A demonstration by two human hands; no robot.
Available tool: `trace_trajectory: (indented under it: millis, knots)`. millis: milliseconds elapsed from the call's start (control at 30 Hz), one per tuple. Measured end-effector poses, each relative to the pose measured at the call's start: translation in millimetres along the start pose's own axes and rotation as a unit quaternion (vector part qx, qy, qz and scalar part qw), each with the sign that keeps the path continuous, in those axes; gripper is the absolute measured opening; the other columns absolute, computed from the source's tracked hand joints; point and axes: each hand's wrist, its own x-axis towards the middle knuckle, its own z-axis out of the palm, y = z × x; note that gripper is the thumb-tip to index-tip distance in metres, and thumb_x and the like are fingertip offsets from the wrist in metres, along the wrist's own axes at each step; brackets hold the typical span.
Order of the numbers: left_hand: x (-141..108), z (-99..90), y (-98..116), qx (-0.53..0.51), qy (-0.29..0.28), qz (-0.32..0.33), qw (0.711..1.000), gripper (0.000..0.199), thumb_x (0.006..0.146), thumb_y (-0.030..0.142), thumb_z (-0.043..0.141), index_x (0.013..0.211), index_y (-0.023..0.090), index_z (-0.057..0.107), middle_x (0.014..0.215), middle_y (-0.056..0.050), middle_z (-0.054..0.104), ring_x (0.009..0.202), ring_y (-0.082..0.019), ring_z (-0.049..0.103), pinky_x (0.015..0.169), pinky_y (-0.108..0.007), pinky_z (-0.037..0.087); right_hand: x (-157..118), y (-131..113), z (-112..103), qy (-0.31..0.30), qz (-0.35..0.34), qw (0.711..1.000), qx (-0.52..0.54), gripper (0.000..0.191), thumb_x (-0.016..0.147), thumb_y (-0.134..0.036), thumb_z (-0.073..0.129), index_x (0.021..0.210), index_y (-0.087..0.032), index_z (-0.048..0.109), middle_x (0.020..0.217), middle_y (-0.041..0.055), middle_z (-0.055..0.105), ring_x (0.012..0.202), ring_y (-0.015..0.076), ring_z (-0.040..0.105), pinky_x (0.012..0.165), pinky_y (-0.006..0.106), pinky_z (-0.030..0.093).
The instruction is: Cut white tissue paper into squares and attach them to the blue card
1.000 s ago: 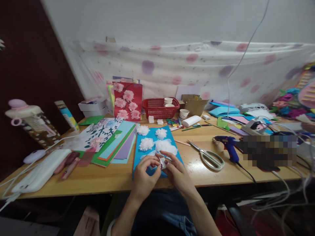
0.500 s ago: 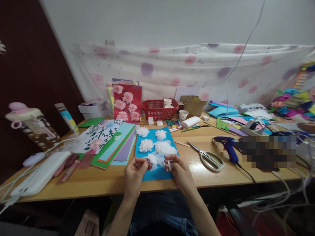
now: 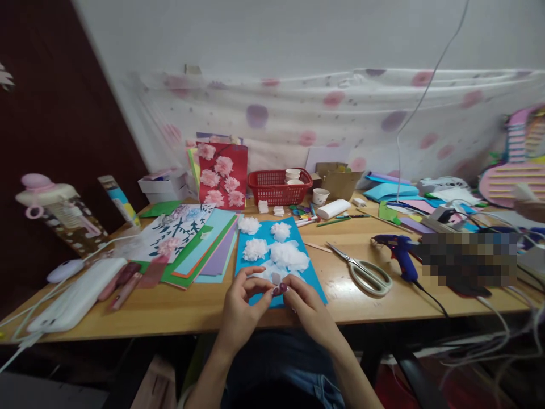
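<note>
My left hand (image 3: 246, 301) and my right hand (image 3: 307, 304) meet fingertip to fingertip over the front of a blue sheet of card (image 3: 313, 284). Pinched between them is a small piece of white tissue paper (image 3: 276, 279), partly hidden by the fingers. On the blue card lie several fluffy white paper flowers, among them a large loose one (image 3: 288, 255) just beyond my hands and a smaller one (image 3: 255, 249) to its left. More thin white tissue shows under my fingers.
Scissors (image 3: 368, 276) and a blue glue gun (image 3: 400, 255) lie to the right, cables beyond. Coloured paper sheets (image 3: 219, 258), a white power bank (image 3: 79, 298) and a bottle (image 3: 59, 210) are at left. A red basket (image 3: 272, 190) stands behind. Another person's hand (image 3: 530, 207) shows at far right.
My hands have moved from apart to together, fingertips meeting at the white tissue paper. A pink striped craft piece has come into view by the other person's hand at far right.
</note>
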Motion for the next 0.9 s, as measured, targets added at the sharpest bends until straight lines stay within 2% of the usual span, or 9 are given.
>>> trace_trajectory:
  millis: [133,333,500,700,900]
  knots:
    - [-1.7,-2.3,-0.6,0.005,-0.011,-0.004,1.0,0.037,0.08,0.025,0.069,0.112,0.018,0.052,0.085,-0.005,0.08,0.083,-0.02,0.076,0.082,-0.031,0.059,-1.8,7.6,-2.9,-0.012,-0.009,1.0,-0.025,0.026,0.097,-0.034,0.046,0.074,-0.021,0.049,0.063,-0.0055,0.04,0.059,0.0133,0.035,0.055,0.026,0.029]
    - [-5.6,-1.4,-5.6,0.083,0.015,0.027,0.996,0.044,0.081,0.025,0.07,0.121,0.02,0.053,0.089,-0.003,0.081,0.088,-0.019,0.075,0.092,-0.034,0.055,-2.5,8.3,-2.3,-0.031,-0.014,0.999,-0.033,0.031,0.099,-0.037,0.041,0.073,-0.022,0.047,0.059,-0.0063,0.039,0.054,0.0124,0.034,0.052,0.026,0.029]
    - [-4.1,-2.6,-7.9,0.124,0.014,0.048,0.991,0.045,0.082,0.022,0.07,0.123,0.021,0.054,0.09,-0.002,0.081,0.094,-0.019,0.074,0.097,-0.034,0.051,-3.2,7.8,-5.0,-0.049,-0.008,0.998,-0.028,0.031,0.099,-0.04,0.042,0.077,-0.02,0.052,0.058,-0.0062,0.04,0.052,0.0118,0.035,0.051,0.025,0.03]
    - [-4.4,-2.5,-8.7,0.097,0.015,0.017,0.995,0.049,0.081,0.022,0.071,0.126,0.021,0.053,0.089,-0.002,0.08,0.088,-0.018,0.075,0.09,-0.032,0.055,-2.4,6.0,-7.0,-0.052,0.005,0.998,-0.028,0.03,0.094,-0.044,0.051,0.09,-0.016,0.064,0.062,-0.0054,0.039,0.052,0.0103,0.031,0.046,0.024,0.023]
    - [-2.4,0.2,-5.6,0.062,0.015,0.0,0.998,0.048,0.079,0.022,0.072,0.124,0.019,0.055,0.086,-0.002,0.08,0.084,-0.018,0.075,0.083,-0.029,0.058,-1.7,6.5,-6.4,-0.054,0.021,0.998,-0.026,0.033,0.092,-0.044,0.055,0.095,-0.014,0.067,0.056,-0.0075,0.034,0.048,0.0095,0.027,0.044,0.024,0.019]
